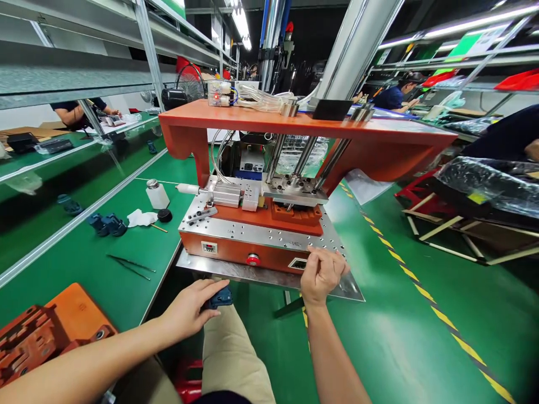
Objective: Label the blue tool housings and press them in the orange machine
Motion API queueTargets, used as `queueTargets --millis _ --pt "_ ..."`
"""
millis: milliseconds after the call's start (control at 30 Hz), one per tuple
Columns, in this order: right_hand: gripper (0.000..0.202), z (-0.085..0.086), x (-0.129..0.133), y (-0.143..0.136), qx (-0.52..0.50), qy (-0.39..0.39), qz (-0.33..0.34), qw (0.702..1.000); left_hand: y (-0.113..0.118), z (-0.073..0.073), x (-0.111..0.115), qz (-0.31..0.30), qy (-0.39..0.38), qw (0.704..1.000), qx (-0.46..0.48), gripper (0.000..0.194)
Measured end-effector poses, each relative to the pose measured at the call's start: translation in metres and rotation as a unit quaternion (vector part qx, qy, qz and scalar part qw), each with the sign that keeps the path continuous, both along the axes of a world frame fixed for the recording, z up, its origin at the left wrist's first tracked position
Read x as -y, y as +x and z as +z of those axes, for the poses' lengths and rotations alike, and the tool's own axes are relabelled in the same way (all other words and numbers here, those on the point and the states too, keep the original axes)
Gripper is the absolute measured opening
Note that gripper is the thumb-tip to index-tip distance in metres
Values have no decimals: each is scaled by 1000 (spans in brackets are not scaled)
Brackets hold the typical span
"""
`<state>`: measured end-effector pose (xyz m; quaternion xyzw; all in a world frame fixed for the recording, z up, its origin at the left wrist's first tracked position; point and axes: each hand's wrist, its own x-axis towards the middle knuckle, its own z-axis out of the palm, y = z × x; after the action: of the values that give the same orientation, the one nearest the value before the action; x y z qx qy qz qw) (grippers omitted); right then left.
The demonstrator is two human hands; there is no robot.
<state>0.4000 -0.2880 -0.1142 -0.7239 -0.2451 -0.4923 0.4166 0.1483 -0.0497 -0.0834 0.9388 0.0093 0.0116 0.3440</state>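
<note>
1 wht btl point(158, 198), contents unclear, L hand point(188, 310) clamped on blue pt point(222, 298), R hand point(320, 274) fisted

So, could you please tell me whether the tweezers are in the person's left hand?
No, the tweezers lie on the green table, while the left hand holds a blue part.
</note>
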Motion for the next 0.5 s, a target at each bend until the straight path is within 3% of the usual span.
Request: queueTargets --millis 500 --pt "15 5 2 0 22 -15 13 1000 2 -17 -5 25 1 999 31 64"
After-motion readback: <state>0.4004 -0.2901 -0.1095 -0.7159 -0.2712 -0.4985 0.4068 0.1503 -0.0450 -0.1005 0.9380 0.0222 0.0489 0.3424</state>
